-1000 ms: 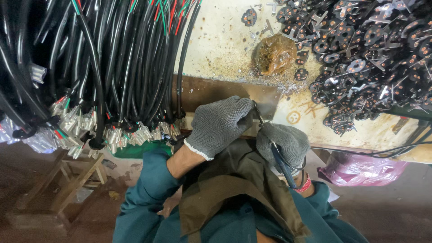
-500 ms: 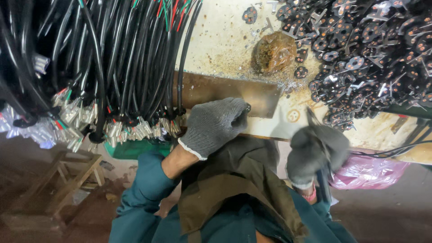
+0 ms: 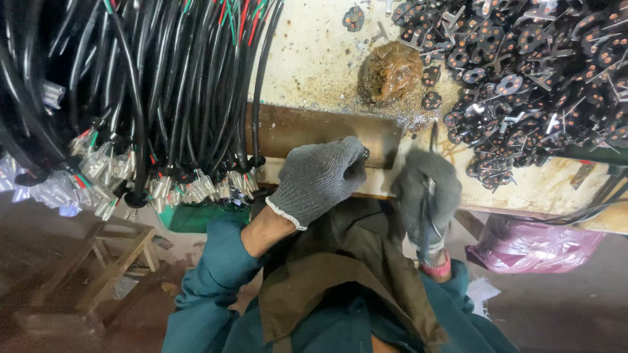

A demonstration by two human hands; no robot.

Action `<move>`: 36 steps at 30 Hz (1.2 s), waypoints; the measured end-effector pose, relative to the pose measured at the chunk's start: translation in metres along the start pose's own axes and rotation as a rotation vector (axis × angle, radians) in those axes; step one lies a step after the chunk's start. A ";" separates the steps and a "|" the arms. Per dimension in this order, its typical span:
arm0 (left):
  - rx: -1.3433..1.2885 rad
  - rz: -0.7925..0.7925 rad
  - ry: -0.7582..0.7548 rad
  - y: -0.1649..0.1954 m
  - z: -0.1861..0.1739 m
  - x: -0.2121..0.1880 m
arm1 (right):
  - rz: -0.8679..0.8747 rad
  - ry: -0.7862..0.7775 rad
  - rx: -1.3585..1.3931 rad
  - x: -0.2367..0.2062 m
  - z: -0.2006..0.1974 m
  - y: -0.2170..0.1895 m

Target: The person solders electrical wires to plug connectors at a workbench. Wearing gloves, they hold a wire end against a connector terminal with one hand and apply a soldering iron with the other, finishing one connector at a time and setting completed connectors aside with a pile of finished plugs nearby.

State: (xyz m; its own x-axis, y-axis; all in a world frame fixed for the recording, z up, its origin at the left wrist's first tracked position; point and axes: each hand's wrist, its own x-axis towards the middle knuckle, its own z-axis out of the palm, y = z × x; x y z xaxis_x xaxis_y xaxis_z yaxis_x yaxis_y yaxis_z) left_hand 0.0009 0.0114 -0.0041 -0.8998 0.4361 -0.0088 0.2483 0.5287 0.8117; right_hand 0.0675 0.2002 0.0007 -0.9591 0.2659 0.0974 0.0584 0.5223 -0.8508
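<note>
My left hand (image 3: 320,180), in a grey knit glove, rests closed at the front edge of the workbench, pinching a small dark part against a brown metal plate (image 3: 307,131). To its right my right hand (image 3: 428,196), also gloved, grips a thin pen-like tool (image 3: 432,189) with its tip pointing up toward the bench. A heap of small black metal-pronged parts (image 3: 530,78) covers the bench at the upper right. A bundle of black cables (image 3: 144,91) with red and green wires and clear-sleeved terminals hangs at the left.
A brownish lump (image 3: 391,70) sits on the stained bench (image 3: 314,52) beside the parts heap. A pink plastic bag (image 3: 536,242) hangs below the bench at the right. A green bin (image 3: 196,216) and a wooden stool (image 3: 85,268) stand at the lower left.
My right hand swung out to the right with the tool, then came back up toward the bench edge. My left hand stayed in place on the plate.
</note>
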 end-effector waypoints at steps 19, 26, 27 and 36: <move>-0.123 -0.256 -0.032 0.010 0.003 0.011 | 0.262 -0.265 0.337 -0.043 0.015 0.033; -0.063 -0.133 0.023 0.022 -0.002 0.001 | 0.200 -0.179 0.000 -0.008 -0.001 -0.022; -0.037 -0.169 0.008 0.023 -0.001 0.003 | 0.171 -0.184 -0.013 -0.003 -0.001 -0.026; -0.312 -0.247 -0.092 0.017 -0.018 -0.015 | 0.077 -0.293 -0.115 0.011 -0.002 -0.027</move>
State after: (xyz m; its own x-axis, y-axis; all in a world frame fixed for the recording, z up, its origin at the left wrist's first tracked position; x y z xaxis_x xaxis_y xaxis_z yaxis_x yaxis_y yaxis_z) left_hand 0.0120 0.0011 0.0201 -0.8792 0.3947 -0.2668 -0.1049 0.3859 0.9166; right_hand 0.0560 0.1904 0.0251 -0.9885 0.0724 -0.1325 0.1493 0.6021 -0.7844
